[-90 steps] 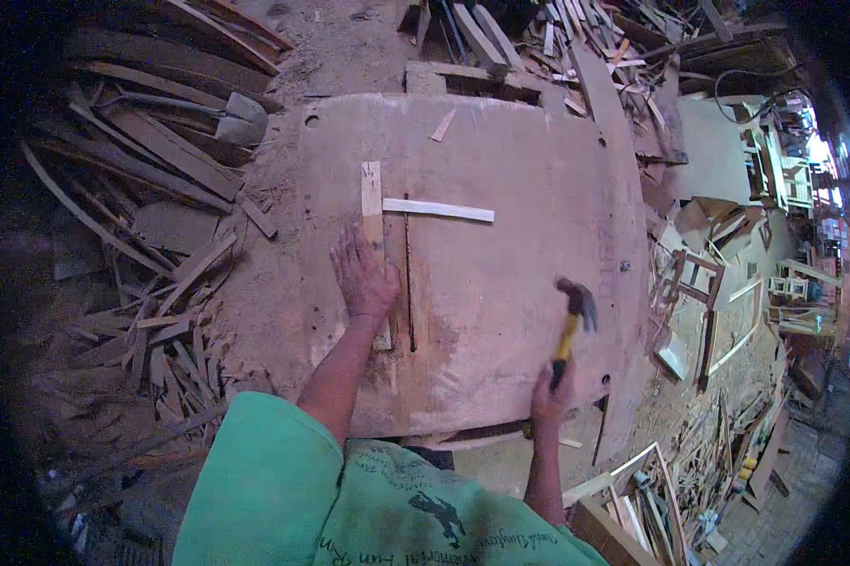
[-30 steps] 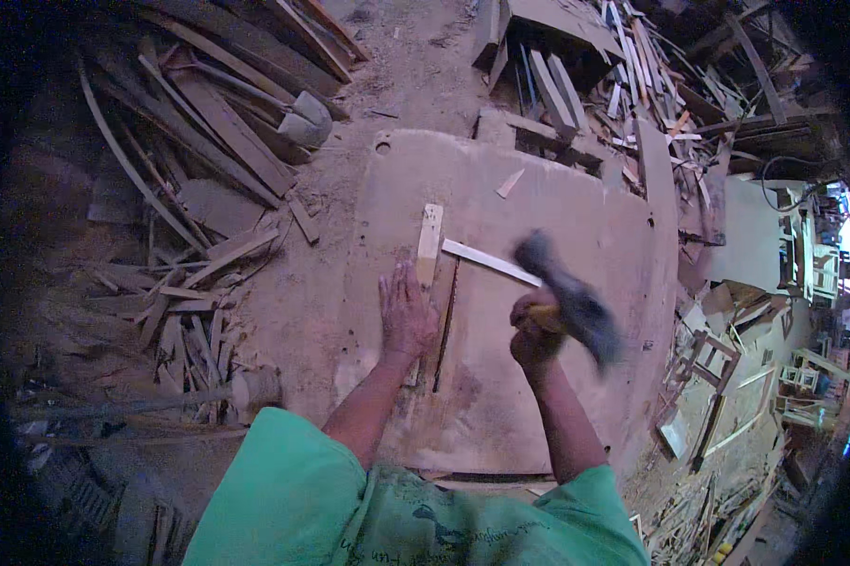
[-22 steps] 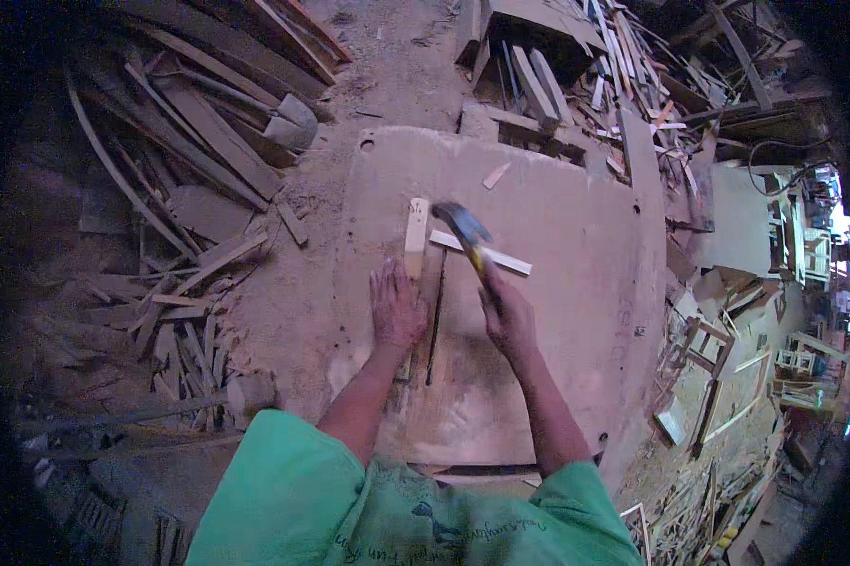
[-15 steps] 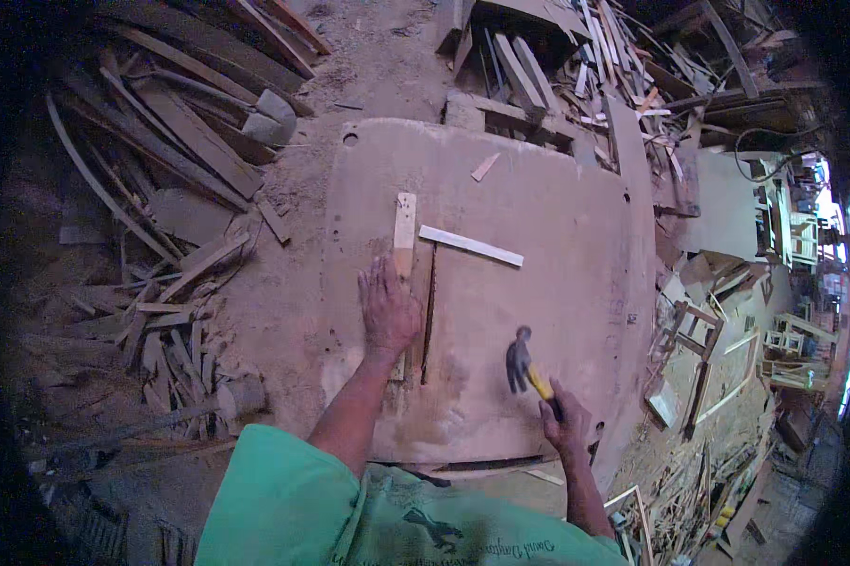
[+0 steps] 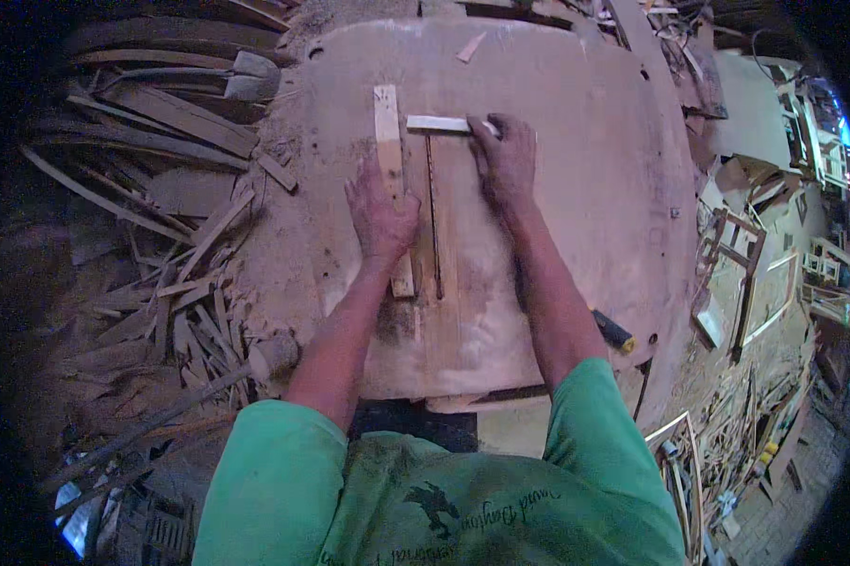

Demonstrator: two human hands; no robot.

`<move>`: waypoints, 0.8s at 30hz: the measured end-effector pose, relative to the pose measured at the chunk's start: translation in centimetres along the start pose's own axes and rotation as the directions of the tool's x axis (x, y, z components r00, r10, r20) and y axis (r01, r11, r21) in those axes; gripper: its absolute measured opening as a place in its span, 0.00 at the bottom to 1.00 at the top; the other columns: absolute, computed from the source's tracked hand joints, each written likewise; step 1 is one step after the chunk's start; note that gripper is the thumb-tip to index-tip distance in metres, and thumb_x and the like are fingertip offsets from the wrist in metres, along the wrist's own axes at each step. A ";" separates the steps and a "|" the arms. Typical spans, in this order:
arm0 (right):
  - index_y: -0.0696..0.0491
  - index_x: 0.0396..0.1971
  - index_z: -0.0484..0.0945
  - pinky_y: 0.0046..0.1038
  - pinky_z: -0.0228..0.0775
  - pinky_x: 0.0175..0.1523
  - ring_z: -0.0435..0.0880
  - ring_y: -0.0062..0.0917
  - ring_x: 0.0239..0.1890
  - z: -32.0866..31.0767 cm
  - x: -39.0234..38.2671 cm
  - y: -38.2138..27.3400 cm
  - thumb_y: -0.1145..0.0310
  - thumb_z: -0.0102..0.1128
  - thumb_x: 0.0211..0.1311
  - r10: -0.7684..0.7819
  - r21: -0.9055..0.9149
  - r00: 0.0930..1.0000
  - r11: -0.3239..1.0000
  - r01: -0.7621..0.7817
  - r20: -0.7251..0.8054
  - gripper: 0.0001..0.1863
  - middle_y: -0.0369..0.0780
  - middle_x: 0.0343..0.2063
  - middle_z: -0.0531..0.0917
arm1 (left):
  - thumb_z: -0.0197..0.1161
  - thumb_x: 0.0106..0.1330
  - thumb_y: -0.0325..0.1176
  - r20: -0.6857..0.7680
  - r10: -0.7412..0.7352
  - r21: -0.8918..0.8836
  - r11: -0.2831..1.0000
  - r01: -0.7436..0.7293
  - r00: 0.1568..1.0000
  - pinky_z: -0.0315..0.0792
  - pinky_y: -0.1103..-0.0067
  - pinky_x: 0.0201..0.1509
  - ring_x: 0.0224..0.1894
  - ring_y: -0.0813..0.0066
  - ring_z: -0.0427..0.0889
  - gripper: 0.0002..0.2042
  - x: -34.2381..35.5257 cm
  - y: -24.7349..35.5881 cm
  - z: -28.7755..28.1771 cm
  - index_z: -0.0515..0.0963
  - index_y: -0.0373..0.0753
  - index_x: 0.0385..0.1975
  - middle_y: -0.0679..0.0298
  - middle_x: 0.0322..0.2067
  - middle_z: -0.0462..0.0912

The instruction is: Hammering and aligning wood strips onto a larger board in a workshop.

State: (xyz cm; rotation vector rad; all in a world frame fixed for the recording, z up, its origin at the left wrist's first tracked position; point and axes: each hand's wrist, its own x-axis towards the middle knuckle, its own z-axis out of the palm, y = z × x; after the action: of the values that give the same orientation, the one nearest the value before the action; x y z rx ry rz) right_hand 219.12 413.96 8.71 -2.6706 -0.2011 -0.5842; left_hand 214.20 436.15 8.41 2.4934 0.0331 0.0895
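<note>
My left hand point(image 5: 384, 215) lies over a narrow pale wooden strip point(image 5: 387, 118), its fingers along one side and its thumb at the other. The strip runs lengthwise on a large, dusty tabletop board point(image 5: 585, 189). My right hand point(image 5: 508, 162) grips the right end of a shorter whitish wooden strip point(image 5: 436, 124), which lies crosswise on the board. This strip sits just above a long dark slit point(image 5: 433, 222). A hammer's black and yellow handle point(image 5: 615, 332) shows beside my right forearm; its head is hidden under the arm.
Scrap wood point(image 5: 194, 311) is heaped to the left, with a shovel point(image 5: 252, 77) above it. A wooden mallet-like block on a pole point(image 5: 272, 356) stands at the board's lower left. Wooden frames point(image 5: 734, 245) and offcuts lie to the right. A small wood chip point(image 5: 471, 47) rests on the far board.
My right hand has let go of the hammer, reached forward and taken hold of the short whitish strip. That strip is turned straighter across. My left hand stays on the long strip.
</note>
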 end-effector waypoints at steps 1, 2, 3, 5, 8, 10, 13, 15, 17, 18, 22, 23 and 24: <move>0.43 0.56 0.81 0.48 0.66 0.63 0.76 0.44 0.57 -0.1 0.0 0.2 0.71 0.66 0.60 0.068 0.021 0.996 0.997 -0.070 0.052 0.22 0.47 0.52 0.81 | 0.67 0.56 0.40 -0.030 0.031 0.018 0.999 -0.030 0.999 0.43 0.53 0.81 0.75 0.48 0.61 0.46 0.1 -0.1 0.0 0.53 0.35 0.75 0.44 0.72 0.62; 0.44 0.53 0.83 0.47 0.67 0.61 0.77 0.44 0.56 -0.9 -0.7 0.4 0.72 0.66 0.60 0.141 0.029 0.985 0.989 -0.144 0.103 0.19 0.46 0.51 0.82 | 0.66 0.56 0.41 -0.011 0.031 0.044 0.999 -0.030 0.999 0.42 0.53 0.81 0.75 0.48 0.62 0.46 0.1 -0.2 0.1 0.53 0.35 0.75 0.44 0.72 0.62; 0.44 0.53 0.83 0.47 0.67 0.61 0.77 0.44 0.56 -1.8 -1.4 0.3 0.72 0.66 0.60 0.133 0.027 0.985 0.990 -0.137 0.112 0.19 0.46 0.51 0.82 | 0.66 0.56 0.41 -0.056 0.054 0.025 0.998 -0.053 0.997 0.42 0.53 0.81 0.75 0.48 0.62 0.46 0.2 -0.3 0.2 0.53 0.35 0.75 0.44 0.72 0.62; 0.46 0.47 0.85 0.45 0.68 0.57 0.78 0.42 0.52 -4.4 -3.8 -0.2 0.73 0.65 0.61 0.324 0.244 0.946 0.917 -0.317 0.011 0.14 0.44 0.48 0.82 | 0.65 0.58 0.41 0.018 0.017 0.080 0.997 -0.018 1.000 0.41 0.52 0.81 0.75 0.49 0.61 0.45 0.1 -0.4 0.3 0.53 0.35 0.75 0.46 0.72 0.62; 0.48 0.49 0.83 0.44 0.67 0.56 0.78 0.43 0.50 -10.0 -10.3 -2.3 0.76 0.66 0.53 0.128 0.161 0.984 0.976 -0.147 0.122 0.20 0.43 0.47 0.82 | 0.65 0.59 0.41 0.014 0.009 0.073 0.997 -0.010 1.000 0.41 0.52 0.81 0.76 0.51 0.61 0.44 0.0 -0.6 0.4 0.54 0.35 0.75 0.47 0.73 0.62; 0.47 0.50 0.82 0.44 0.67 0.57 0.77 0.42 0.51 -12.7 -14.5 -3.9 0.77 0.66 0.48 0.080 0.146 0.946 0.980 -0.131 0.314 0.24 0.40 0.47 0.82 | 0.65 0.59 0.42 -0.029 0.037 0.031 0.999 -0.036 0.999 0.42 0.53 0.81 0.76 0.51 0.60 0.44 -0.1 -0.7 0.5 0.55 0.35 0.75 0.47 0.72 0.62; 0.46 0.50 0.82 0.44 0.66 0.58 0.76 0.40 0.53 -13.8 -17.3 -5.1 0.77 0.65 0.47 0.061 0.079 0.912 0.992 -0.102 0.406 0.26 0.38 0.47 0.81 | 0.66 0.59 0.44 -0.035 0.043 0.042 0.998 -0.041 0.998 0.42 0.53 0.81 0.76 0.52 0.60 0.44 -0.1 -0.8 0.7 0.55 0.35 0.75 0.47 0.72 0.63; 0.44 0.51 0.82 0.44 0.65 0.61 0.75 0.38 0.55 -13.6 -17.5 -5.5 0.77 0.66 0.47 0.071 0.055 0.899 0.993 -0.105 0.433 0.26 0.36 0.47 0.81 | 0.66 0.59 0.45 -0.042 0.046 0.060 0.997 -0.043 0.998 0.42 0.54 0.81 0.76 0.52 0.59 0.45 0.0 -0.8 0.7 0.55 0.34 0.75 0.47 0.72 0.63; 0.44 0.52 0.82 0.44 0.64 0.62 0.75 0.38 0.54 -13.1 -16.9 -5.9 0.78 0.65 0.47 0.057 0.024 0.879 0.997 -0.077 0.474 0.27 0.36 0.47 0.81 | 0.67 0.59 0.46 0.018 -0.027 -0.033 0.999 0.027 0.999 0.42 0.55 0.82 0.76 0.51 0.61 0.45 -0.1 -0.8 0.8 0.55 0.33 0.74 0.46 0.72 0.64; 0.45 0.53 0.82 0.43 0.62 0.62 0.75 0.37 0.54 -12.9 -16.6 -6.1 0.79 0.64 0.47 0.040 -0.003 0.859 0.999 -0.044 0.511 0.28 0.36 0.47 0.81 | 0.67 0.59 0.46 -0.003 0.002 -0.044 0.999 -0.002 1.000 0.42 0.55 0.82 0.76 0.51 0.61 0.45 -0.1 -0.8 0.8 0.55 0.33 0.74 0.46 0.72 0.64; 0.45 0.52 0.82 0.43 0.62 0.62 0.76 0.36 0.54 -12.6 -16.0 -7.2 0.79 0.64 0.45 -0.013 0.039 0.870 0.999 -0.007 0.492 0.29 0.36 0.47 0.81 | 0.67 0.58 0.46 -0.036 0.038 0.009 0.999 -0.037 0.999 0.43 0.55 0.81 0.75 0.50 0.62 0.45 -0.1 -0.9 0.8 0.56 0.33 0.74 0.45 0.72 0.64; 0.45 0.52 0.82 0.43 0.62 0.62 0.76 0.35 0.54 -12.5 -16.1 -7.4 0.79 0.64 0.45 0.006 0.018 0.865 1.000 -0.017 0.501 0.29 0.35 0.47 0.81 | 0.67 0.58 0.46 -0.074 0.080 0.010 0.997 -0.080 0.994 0.43 0.54 0.81 0.75 0.50 0.62 0.45 -0.1 -0.9 0.9 0.56 0.33 0.74 0.45 0.71 0.64; 0.44 0.52 0.82 0.43 0.62 0.62 0.76 0.35 0.54 -12.4 -16.2 -7.5 0.79 0.64 0.45 0.024 -0.005 0.861 1.000 -0.025 0.509 0.29 0.35 0.47 0.81 | 0.67 0.58 0.46 -0.069 0.078 0.007 0.997 -0.078 0.995 0.43 0.54 0.81 0.75 0.50 0.62 0.45 0.0 -0.9 0.9 0.56 0.33 0.74 0.45 0.71 0.64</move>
State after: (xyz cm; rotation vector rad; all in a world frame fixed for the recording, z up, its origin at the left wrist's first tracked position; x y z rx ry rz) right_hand 198.25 414.80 14.77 -2.7657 -0.3116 0.1496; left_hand 214.22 436.34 7.13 2.4954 -0.0352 0.2094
